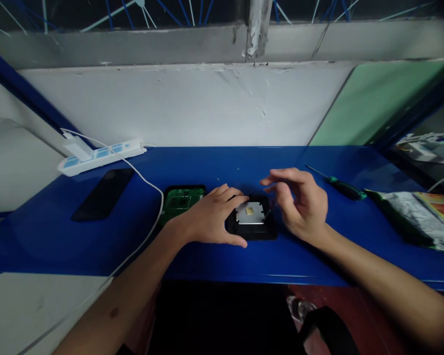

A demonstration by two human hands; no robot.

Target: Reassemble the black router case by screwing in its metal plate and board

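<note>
A black plastic casing [252, 230] lies on the blue table, with a silver metal plate [258, 218] inside it. On the plate is a small gold-coloured square [249, 211]. My left hand [216, 214] grips the casing's left side, fingers over the far edge and thumb at the near corner. Just off the casing's right side, my right hand [299, 202] is raised with its fingers curled and thumb drawn towards them. Whatever it may hold is too small and blurred to make out. Left of my left hand sits a green circuit board [181, 199] in a black shell, partly covered by that hand.
A screwdriver [342, 187] with a green and black handle lies at the right, beside a shiny printed bag [418, 217]. At the left are a black phone [103, 195], a white power strip [120, 150] and a white cable [148, 180] crossing the table. Tiny bits lie behind the casing.
</note>
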